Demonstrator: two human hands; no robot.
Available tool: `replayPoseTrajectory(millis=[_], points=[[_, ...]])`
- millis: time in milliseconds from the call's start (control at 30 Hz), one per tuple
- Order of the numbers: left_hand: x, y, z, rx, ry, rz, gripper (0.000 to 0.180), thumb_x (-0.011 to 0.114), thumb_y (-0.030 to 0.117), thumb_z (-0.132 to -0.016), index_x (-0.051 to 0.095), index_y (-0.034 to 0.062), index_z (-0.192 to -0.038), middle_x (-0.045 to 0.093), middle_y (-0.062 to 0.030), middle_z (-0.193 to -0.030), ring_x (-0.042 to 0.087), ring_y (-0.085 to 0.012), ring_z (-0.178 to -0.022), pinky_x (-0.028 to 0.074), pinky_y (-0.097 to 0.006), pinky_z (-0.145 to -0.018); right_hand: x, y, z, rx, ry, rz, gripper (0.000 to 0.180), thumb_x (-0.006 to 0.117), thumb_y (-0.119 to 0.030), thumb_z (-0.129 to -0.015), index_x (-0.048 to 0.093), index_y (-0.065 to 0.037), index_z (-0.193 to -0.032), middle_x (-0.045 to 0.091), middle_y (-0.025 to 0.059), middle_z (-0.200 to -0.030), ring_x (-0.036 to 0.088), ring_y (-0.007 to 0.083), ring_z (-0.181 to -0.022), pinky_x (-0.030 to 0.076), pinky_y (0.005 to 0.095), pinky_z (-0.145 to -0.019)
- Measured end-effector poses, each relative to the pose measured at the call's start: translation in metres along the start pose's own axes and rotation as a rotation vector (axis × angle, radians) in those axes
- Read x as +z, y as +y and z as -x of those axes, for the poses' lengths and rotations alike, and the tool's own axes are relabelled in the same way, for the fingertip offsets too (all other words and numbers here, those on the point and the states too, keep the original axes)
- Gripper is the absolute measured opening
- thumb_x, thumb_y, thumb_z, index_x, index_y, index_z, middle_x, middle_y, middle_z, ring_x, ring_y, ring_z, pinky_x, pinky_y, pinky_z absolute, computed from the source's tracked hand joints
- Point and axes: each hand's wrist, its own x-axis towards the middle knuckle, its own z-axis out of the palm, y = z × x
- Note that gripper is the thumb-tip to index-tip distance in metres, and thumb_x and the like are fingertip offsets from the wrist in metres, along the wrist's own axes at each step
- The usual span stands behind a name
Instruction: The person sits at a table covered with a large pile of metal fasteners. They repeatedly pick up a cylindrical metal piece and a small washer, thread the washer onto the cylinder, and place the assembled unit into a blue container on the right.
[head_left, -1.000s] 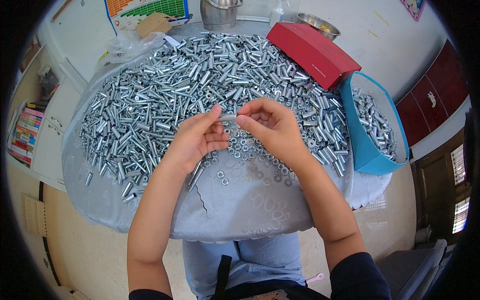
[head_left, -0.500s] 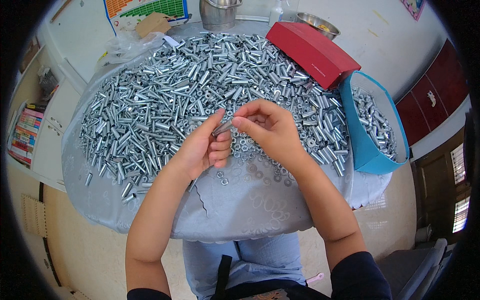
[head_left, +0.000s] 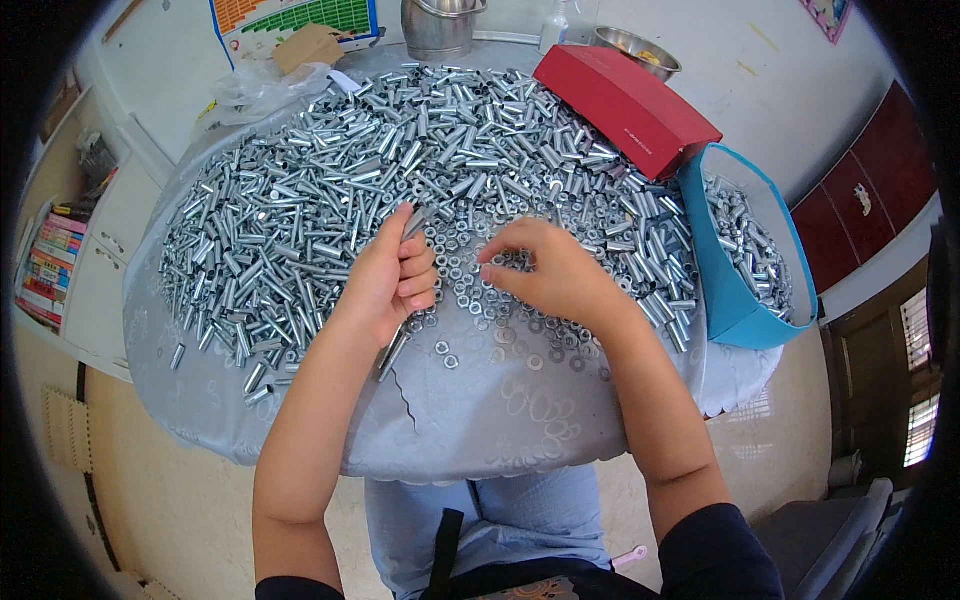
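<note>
My left hand point(head_left: 392, 275) is closed around a silver metal sleeve point(head_left: 417, 221), whose upper end sticks out beside the thumb. The rest of that piece is hidden by the fingers. Just to the right, my right hand point(head_left: 552, 268) hovers over loose hex nuts point(head_left: 462, 282) and flat washers point(head_left: 535, 362). Its thumb and curved fingers are apart, and nothing shows between them. Behind both hands spreads a big heap of silver sleeves and bolts point(head_left: 300, 200). A separate bolt point(head_left: 393, 355) lies below my left wrist.
The pile covers much of a table with a grey cloth point(head_left: 480, 430). A red box point(head_left: 630, 105) lies at the back right, beside a blue fabric bin point(head_left: 735, 270) containing metal parts. At the back stand a metal bucket point(head_left: 437, 32), a spray bottle point(head_left: 553, 28) and a steel bowl point(head_left: 640, 50).
My hands have moved apart. The right one has let go of the sleeve and shifted right over the nuts, while the left has drawn slightly left, still gripping it.
</note>
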Motion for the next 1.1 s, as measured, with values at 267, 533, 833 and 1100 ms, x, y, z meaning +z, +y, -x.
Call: replayPoseTrajectory(millis=[267,533,833,1100], points=[[-0.001,0.000,-0.002,-0.022,-0.003,-0.015,0.045,0.038,0.042,-0.092,0.026,0.0176,-0.056,0.019,0.0074,-0.048,0.020,-0.0053,-0.039,0.020,-0.022,-0.037,0.011,0.013,0.005,-0.105,0.075,0.162,0.015,0.066,-0.013,-0.070,0.065,-0.006,-0.083,0.057,0.0109,-0.092,0.051,0.0291,-0.093,0.042,0.0356,-0.083],[0.002,-0.002,-0.001,-0.034,0.016,-0.093,0.045,0.039,0.044,-0.091,0.026,0.0178,-0.056,0.019,0.0071,-0.048,0.020,-0.0058,-0.039,0.020,-0.023,-0.037,0.012,0.013,0.000,-0.111,0.126,0.172,0.011,0.065,-0.010,-0.071,0.065,-0.005,-0.080,0.058,0.0100,-0.085,0.054,0.0273,-0.085,0.044,0.0351,-0.077],[0.010,-0.006,0.005,-0.077,0.014,-0.329,0.046,0.044,0.048,-0.088,0.029,0.0179,-0.057,0.026,0.0065,-0.048,0.026,-0.0061,-0.038,0.025,-0.024,-0.038,0.008,-0.013,-0.003,-0.052,0.361,-0.349,0.013,0.065,-0.009,-0.076,0.065,-0.001,-0.086,0.064,0.0084,-0.080,0.060,0.0151,-0.072,0.046,0.0259,-0.065],[0.008,-0.006,0.004,-0.031,0.006,-0.267,0.045,0.045,0.046,-0.088,0.029,0.0175,-0.058,0.024,0.0070,-0.048,0.025,-0.0058,-0.039,0.024,-0.023,-0.038,0.007,-0.020,-0.001,-0.043,0.342,-0.436,0.015,0.064,-0.007,-0.077,0.064,0.002,-0.088,0.065,0.0079,-0.081,0.060,0.0120,-0.074,0.048,0.0243,-0.070]])
